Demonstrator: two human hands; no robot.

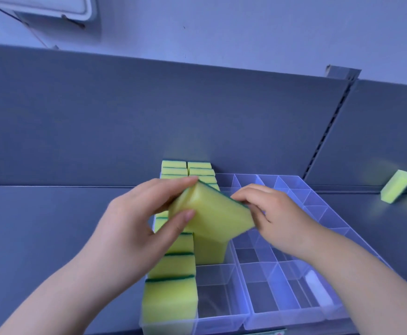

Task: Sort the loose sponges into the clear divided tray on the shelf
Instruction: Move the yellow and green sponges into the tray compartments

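Observation:
A yellow sponge with a green scouring side (212,213) is tilted above the clear divided tray (282,310). My left hand (134,226) grips its left end, thumb on the yellow face. My right hand (272,213) pinches its right edge. Several matching sponges stand on edge in the tray's left column (173,272) and at its far end (188,169). Another sponge (209,250) stands in the second column under the held one. Two loose sponges (396,189) lie on the shelf at the far right.
The grey shelf (52,226) runs left of the tray, with a grey back panel (149,117) behind it. A slotted upright (328,126) rises at the right. The tray's compartments on the right hold nothing except a white piece (318,291).

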